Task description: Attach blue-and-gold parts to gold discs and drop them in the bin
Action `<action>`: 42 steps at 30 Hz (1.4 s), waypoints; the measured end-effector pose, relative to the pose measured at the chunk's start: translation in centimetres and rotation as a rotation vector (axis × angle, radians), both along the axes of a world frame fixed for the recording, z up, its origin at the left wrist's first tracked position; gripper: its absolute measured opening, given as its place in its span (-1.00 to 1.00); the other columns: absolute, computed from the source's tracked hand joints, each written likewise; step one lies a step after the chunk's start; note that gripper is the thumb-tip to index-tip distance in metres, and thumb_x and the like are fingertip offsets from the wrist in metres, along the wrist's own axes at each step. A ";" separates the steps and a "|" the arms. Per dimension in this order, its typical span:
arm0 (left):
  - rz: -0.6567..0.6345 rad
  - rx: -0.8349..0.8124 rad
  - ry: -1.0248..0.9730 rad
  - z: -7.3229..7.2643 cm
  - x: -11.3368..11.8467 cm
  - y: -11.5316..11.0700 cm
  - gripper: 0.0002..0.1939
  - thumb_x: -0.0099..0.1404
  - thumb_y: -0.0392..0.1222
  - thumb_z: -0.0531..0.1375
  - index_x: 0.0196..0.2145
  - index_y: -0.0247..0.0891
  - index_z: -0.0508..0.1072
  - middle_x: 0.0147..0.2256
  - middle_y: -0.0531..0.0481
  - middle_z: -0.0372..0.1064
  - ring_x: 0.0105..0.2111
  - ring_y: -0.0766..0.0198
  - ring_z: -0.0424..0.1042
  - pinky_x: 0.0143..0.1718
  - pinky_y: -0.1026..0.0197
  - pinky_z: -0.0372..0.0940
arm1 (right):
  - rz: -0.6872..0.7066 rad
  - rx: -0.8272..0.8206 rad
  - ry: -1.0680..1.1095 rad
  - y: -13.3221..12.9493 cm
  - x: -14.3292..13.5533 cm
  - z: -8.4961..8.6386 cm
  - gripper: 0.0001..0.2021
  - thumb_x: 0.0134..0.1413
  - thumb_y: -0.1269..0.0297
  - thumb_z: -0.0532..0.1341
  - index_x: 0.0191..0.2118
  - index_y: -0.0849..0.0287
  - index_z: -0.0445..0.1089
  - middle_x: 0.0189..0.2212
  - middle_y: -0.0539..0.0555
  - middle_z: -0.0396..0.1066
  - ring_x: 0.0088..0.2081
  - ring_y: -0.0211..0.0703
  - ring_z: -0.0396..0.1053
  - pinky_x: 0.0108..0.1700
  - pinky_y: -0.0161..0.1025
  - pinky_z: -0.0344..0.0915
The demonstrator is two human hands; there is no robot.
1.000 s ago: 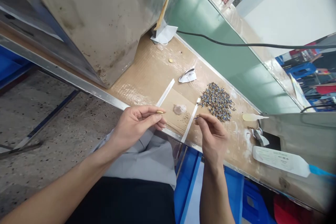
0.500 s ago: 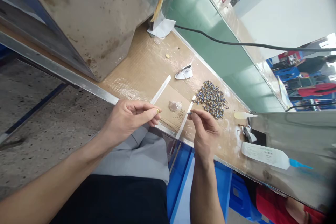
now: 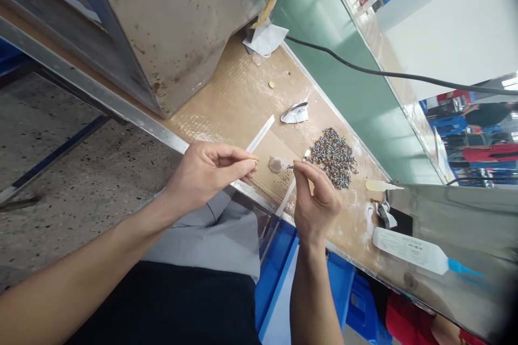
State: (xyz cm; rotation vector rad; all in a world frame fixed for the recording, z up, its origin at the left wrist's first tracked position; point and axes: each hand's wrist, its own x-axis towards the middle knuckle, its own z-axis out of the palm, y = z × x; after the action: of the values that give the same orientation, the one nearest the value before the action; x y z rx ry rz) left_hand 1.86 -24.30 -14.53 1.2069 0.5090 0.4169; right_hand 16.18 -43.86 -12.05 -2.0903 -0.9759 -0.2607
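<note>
Over the near edge of the workbench (image 3: pixel 226 113), my left hand (image 3: pixel 216 170) pinches a tiny yellowish piece (image 3: pixel 255 162) between thumb and fingertips. To its right, my right hand (image 3: pixel 315 197) is closed in a pinch on a thin, small dark-blue piece (image 3: pixel 290 166), whose exact kind is too small to tell. Just left of those fingertips lies a small clear round dish (image 3: pixel 277 165), with tiny grains (image 3: pixel 284 178) scattered beside it. Beyond my right hand sits a pile of small blue and gold pieces (image 3: pixel 335 157).
A stained metal housing (image 3: pixel 174 27) stands at the left. Crumpled white paper (image 3: pixel 295 113) and a gold disc (image 3: pixel 271 84) lie farther back. At the right are a small dropper bottle (image 3: pixel 380 186) and a large white squeeze bottle (image 3: pixel 410 248). A black cable (image 3: pixel 356 67) crosses the green partition.
My right hand has moved left and up, bringing its small piece to the edge of the clear dish in view. My left hand keeps its pinch. The whole view has shifted slightly.
</note>
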 end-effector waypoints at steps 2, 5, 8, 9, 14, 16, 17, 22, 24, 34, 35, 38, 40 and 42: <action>0.002 -0.024 -0.002 0.1 0.1 0.1 -0.96 0.36 -0.21 0.49 -0.24 -0.18 0.80 -0.36 0.01 0.74 -0.35 0.14 0.76 -0.25 0.20 0.71 | -0.003 -0.016 -0.014 0.1 0.0 0.0 -0.86 0.54 0.28 0.36 0.00 -0.08 0.72 -0.04 0.03 0.73 0.03 0.02 0.70 0.21 0.10 0.62; -0.009 -0.049 -0.018 0.0 0.1 0.1 -0.90 0.35 -0.25 0.50 -0.16 -0.18 0.78 -0.32 0.03 0.74 -0.34 0.20 0.74 -0.22 0.27 0.69 | -0.007 -0.039 -0.048 0.2 0.0 0.1 -0.86 0.54 0.30 0.36 -0.01 -0.07 0.71 -0.04 0.03 0.73 0.03 0.00 0.69 0.19 0.06 0.63; -0.031 -0.022 -0.011 0.0 -0.1 0.1 -0.78 0.40 -0.21 0.49 0.00 -0.14 0.79 -0.22 0.02 0.76 -0.26 0.21 0.75 -0.14 0.26 0.68 | 0.003 -0.057 -0.120 0.4 0.0 0.1 -0.86 0.55 0.30 0.35 -0.01 -0.02 0.70 -0.06 0.05 0.72 0.00 -0.02 0.70 0.16 0.03 0.65; -0.037 -0.011 -0.002 0.0 -0.2 0.1 -0.78 0.42 -0.19 0.48 0.01 -0.13 0.80 -0.20 0.02 0.77 -0.25 0.21 0.75 -0.13 0.26 0.68 | 0.011 -0.060 -0.148 0.5 0.0 0.1 -0.86 0.55 0.31 0.34 -0.01 0.00 0.70 -0.06 0.05 0.72 -0.01 -0.03 0.70 0.15 0.02 0.65; -0.060 -0.072 0.004 0.1 -0.3 0.1 -0.90 0.46 -0.20 0.49 -0.10 -0.19 0.72 -0.24 0.02 0.77 -0.24 0.21 0.78 -0.11 0.29 0.68 | 0.059 -0.081 -0.262 0.7 0.0 0.2 -0.84 0.54 0.40 0.34 0.01 0.02 0.69 -0.06 0.06 0.72 -0.05 -0.08 0.70 0.11 -0.04 0.65; -0.068 -0.122 -0.004 0.0 -0.3 0.2 -0.89 0.49 -0.19 0.47 -0.11 -0.21 0.65 -0.23 0.00 0.77 -0.23 0.18 0.79 -0.11 0.24 0.70 | 0.059 -0.078 -0.288 0.6 0.0 0.3 -0.83 0.53 0.40 0.35 0.01 0.01 0.68 -0.07 0.05 0.72 -0.06 -0.07 0.70 0.10 -0.03 0.66; -0.072 -0.143 -0.013 -0.1 -0.3 0.2 -0.88 0.50 -0.18 0.46 -0.10 -0.21 0.62 -0.22 -0.01 0.77 -0.23 0.17 0.79 -0.10 0.22 0.71 | 0.050 -0.069 -0.296 0.6 0.0 0.3 -0.83 0.52 0.41 0.35 0.01 0.00 0.68 -0.07 0.05 0.72 -0.06 -0.07 0.70 0.10 -0.02 0.65; -0.074 -0.128 -0.070 -0.4 -0.4 0.1 -0.77 0.50 -0.14 0.47 0.07 -0.20 0.73 -0.16 -0.05 0.79 -0.19 0.11 0.80 -0.05 0.13 0.74 | 0.010 -0.042 -0.301 0.4 0.4 0.3 -0.82 0.49 0.46 0.38 0.00 0.03 0.70 -0.08 0.05 0.71 -0.06 -0.08 0.69 0.09 -0.06 0.62; -0.064 -0.115 -0.064 -0.4 -0.4 0.1 -0.78 0.49 -0.13 0.48 0.04 -0.20 0.76 -0.17 -0.06 0.79 -0.20 0.10 0.80 -0.07 0.12 0.74 | 0.016 -0.047 -0.294 0.4 0.6 0.3 -0.82 0.48 0.47 0.38 -0.01 0.04 0.70 -0.09 0.04 0.71 -0.06 -0.09 0.69 0.09 -0.07 0.61; -0.080 -0.090 -0.002 -0.1 -0.3 0.1 -0.75 0.52 -0.05 0.46 0.07 -0.16 0.72 -0.23 -0.02 0.78 -0.24 0.11 0.79 -0.08 0.10 0.73 | -0.026 -0.068 -0.234 0.4 0.4 0.4 -0.86 0.53 0.36 0.34 -0.04 0.05 0.70 -0.12 0.07 0.72 -0.05 -0.05 0.69 0.10 -0.02 0.62; -0.079 -0.092 0.000 -0.1 -0.3 0.1 -0.75 0.52 -0.05 0.46 0.07 -0.16 0.72 -0.22 -0.01 0.78 -0.22 0.11 0.79 -0.06 0.11 0.73 | -0.027 -0.071 -0.228 0.4 0.3 0.5 -0.86 0.53 0.35 0.34 -0.05 0.05 0.70 -0.12 0.07 0.72 -0.05 -0.05 0.69 0.10 -0.02 0.62; -0.087 -0.080 0.004 -0.1 -0.3 -0.1 -0.74 0.53 -0.06 0.44 0.11 -0.13 0.70 -0.14 -0.01 0.79 -0.14 0.12 0.79 0.01 0.11 0.72 | -0.049 -0.069 -0.223 0.4 0.1 0.5 -0.87 0.52 0.34 0.35 -0.05 0.05 0.70 -0.13 0.06 0.72 -0.06 -0.05 0.69 0.09 -0.03 0.63; -0.092 -0.059 0.005 -0.2 -0.4 -0.2 -0.73 0.56 -0.05 0.42 0.13 -0.12 0.69 -0.10 -0.01 0.78 -0.08 0.10 0.78 0.06 0.09 0.71 | -0.058 -0.052 -0.210 0.3 -0.2 0.5 -0.88 0.51 0.34 0.37 -0.05 0.05 0.70 -0.13 0.05 0.72 -0.07 -0.06 0.69 0.08 -0.03 0.63; -0.086 -0.041 0.008 -0.2 -0.4 -0.3 -0.73 0.57 -0.04 0.40 0.14 -0.12 0.69 -0.08 -0.02 0.78 -0.03 0.08 0.77 0.10 0.06 0.70 | -0.055 -0.043 -0.189 0.2 -0.4 0.4 -0.88 0.52 0.34 0.37 -0.04 0.05 0.70 -0.12 0.05 0.72 -0.06 -0.06 0.70 0.08 -0.05 0.63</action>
State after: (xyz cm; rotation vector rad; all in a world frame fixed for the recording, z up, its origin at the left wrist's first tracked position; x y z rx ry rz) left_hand 1.46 -24.65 -14.75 1.1873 0.4687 0.3264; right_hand 15.76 -43.61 -11.65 -2.1634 -1.0433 -0.4768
